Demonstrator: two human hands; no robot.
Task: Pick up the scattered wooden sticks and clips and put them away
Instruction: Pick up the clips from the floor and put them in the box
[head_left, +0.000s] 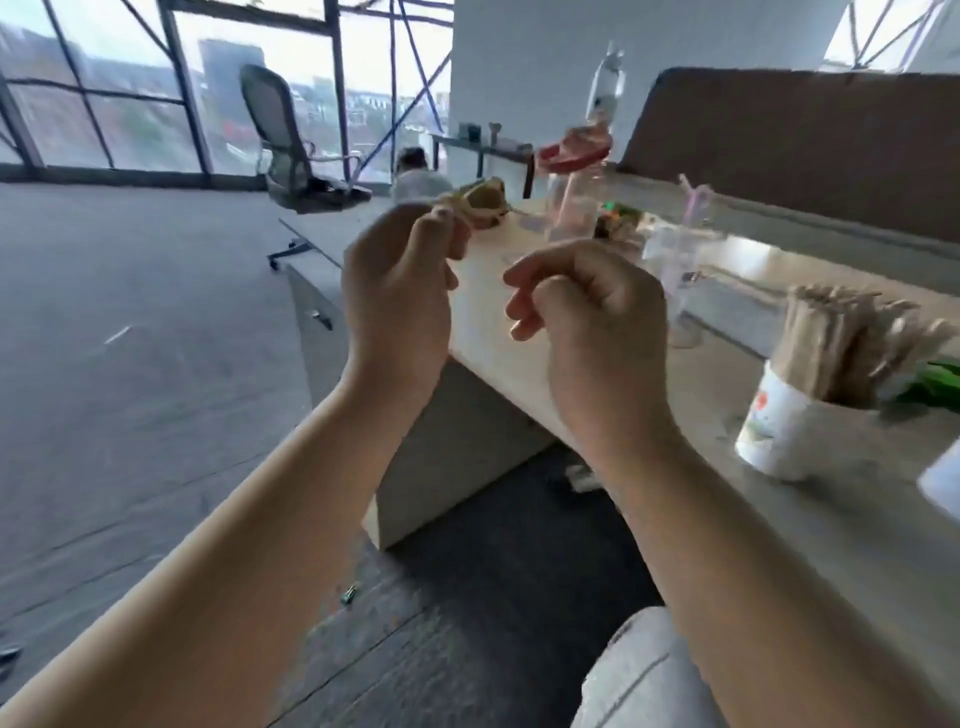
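Seemingly gathering for the cup (774, 431), left hand (400, 296) pinches blurred clips (480, 205); right hand (592, 322) curls, contents unclear.

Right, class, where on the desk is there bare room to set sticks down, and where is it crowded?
Bare desk lies between the near corner and the cup of sticks, and again in front of that cup along the near edge. The far end is crowded: jar with a red lid, bottle and cup with a straw stand close together.
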